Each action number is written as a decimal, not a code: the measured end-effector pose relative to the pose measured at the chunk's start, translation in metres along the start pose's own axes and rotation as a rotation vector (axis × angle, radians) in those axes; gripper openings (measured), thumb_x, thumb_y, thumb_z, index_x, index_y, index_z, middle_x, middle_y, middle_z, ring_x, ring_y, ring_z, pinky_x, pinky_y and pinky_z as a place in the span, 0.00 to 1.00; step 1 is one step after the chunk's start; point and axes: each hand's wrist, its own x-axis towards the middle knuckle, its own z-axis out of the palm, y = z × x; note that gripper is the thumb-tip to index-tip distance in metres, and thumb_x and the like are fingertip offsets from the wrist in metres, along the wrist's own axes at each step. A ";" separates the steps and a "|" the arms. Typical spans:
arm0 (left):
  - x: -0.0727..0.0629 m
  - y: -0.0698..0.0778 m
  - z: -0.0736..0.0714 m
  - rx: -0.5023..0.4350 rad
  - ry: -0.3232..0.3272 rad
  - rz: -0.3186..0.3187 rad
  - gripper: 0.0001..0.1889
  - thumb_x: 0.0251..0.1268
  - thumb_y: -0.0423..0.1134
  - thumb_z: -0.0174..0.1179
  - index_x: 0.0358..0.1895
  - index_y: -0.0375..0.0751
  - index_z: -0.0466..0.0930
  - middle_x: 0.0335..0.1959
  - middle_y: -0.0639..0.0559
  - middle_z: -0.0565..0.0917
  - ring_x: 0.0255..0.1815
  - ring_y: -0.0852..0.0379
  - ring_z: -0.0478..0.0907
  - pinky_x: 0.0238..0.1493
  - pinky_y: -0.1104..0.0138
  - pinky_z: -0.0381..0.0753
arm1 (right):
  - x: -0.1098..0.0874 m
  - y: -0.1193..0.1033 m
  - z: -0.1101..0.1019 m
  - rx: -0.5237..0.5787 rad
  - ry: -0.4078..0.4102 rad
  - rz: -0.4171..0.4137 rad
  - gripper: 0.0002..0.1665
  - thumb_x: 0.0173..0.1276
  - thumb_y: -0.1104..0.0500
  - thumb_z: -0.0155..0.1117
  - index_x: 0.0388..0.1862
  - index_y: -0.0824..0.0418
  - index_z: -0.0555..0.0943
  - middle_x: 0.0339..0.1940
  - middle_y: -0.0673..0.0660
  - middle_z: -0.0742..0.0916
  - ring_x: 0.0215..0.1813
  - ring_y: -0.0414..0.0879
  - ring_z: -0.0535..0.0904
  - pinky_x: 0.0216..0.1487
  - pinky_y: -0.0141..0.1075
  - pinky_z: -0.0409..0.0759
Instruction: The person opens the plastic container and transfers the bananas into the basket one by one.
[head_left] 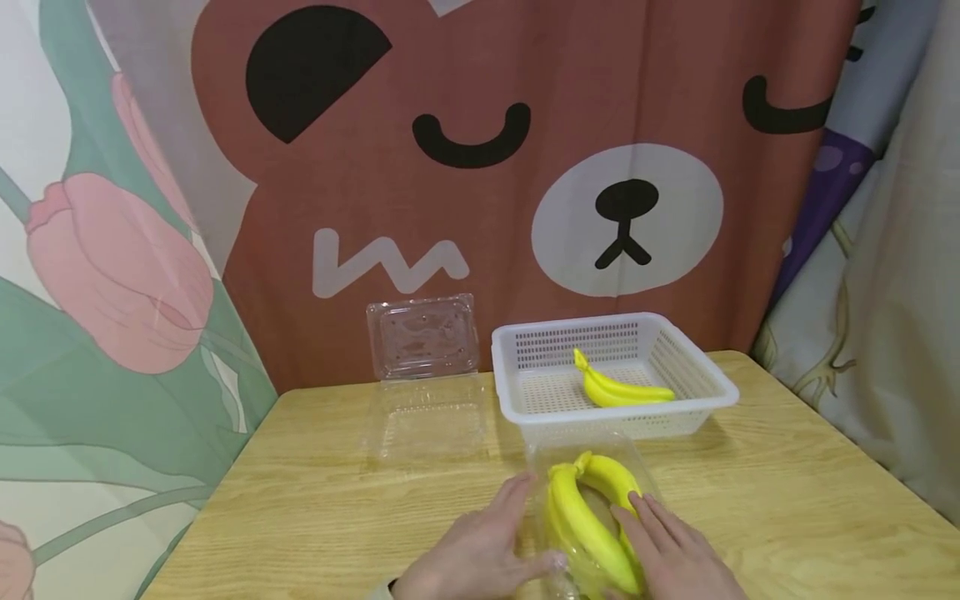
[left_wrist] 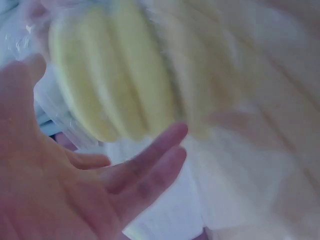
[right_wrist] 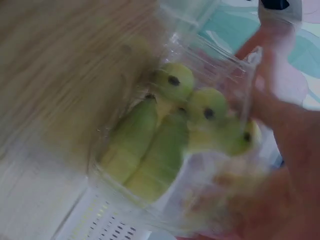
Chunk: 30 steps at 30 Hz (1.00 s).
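Observation:
A clear plastic clamshell box (head_left: 536, 442) holding yellow bananas (head_left: 592, 525) lies near the front of the table. At its left side is my left hand (head_left: 480, 542), fingers extended and spread, thumb tip by the box's near end. The left wrist view shows that palm and its fingers (left_wrist: 150, 170) stretched out beside the bananas. My right hand (head_left: 675, 550) lies over the box's right side with fairly straight fingers against it. Dark-tipped banana ends (right_wrist: 175, 80) show through the plastic in the right wrist view, where the right hand is blurred.
Behind the box, a white perforated basket (head_left: 615, 425) contains a small bunch of bananas (head_left: 622, 392). Left of it stands another clear clamshell (head_left: 423, 342), lid raised, with no fruit in it. A bear-print curtain (head_left: 487, 217) hangs along the wooden table's (head_left: 315, 500) back edge.

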 end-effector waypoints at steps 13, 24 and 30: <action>0.001 -0.006 0.008 0.124 -0.016 0.046 0.54 0.60 0.77 0.47 0.80 0.44 0.43 0.80 0.49 0.49 0.73 0.47 0.61 0.62 0.53 0.74 | 0.005 -0.005 -0.004 -0.015 0.104 0.021 0.44 0.56 0.27 0.65 0.59 0.58 0.81 0.54 0.62 0.85 0.52 0.58 0.83 0.36 0.51 0.85; 0.002 -0.004 0.009 0.277 -0.053 0.030 0.54 0.61 0.79 0.36 0.80 0.42 0.47 0.80 0.47 0.47 0.79 0.53 0.45 0.69 0.50 0.63 | 0.003 0.004 -0.016 0.168 -0.105 0.221 0.43 0.61 0.30 0.63 0.68 0.54 0.75 0.60 0.62 0.82 0.53 0.60 0.82 0.42 0.56 0.83; 0.002 -0.004 0.006 0.284 -0.094 0.000 0.55 0.60 0.81 0.36 0.80 0.41 0.46 0.80 0.48 0.46 0.79 0.54 0.44 0.70 0.51 0.62 | 0.003 0.027 -0.029 0.365 -0.407 0.547 0.48 0.70 0.29 0.49 0.77 0.57 0.60 0.55 0.70 0.83 0.51 0.67 0.81 0.49 0.62 0.76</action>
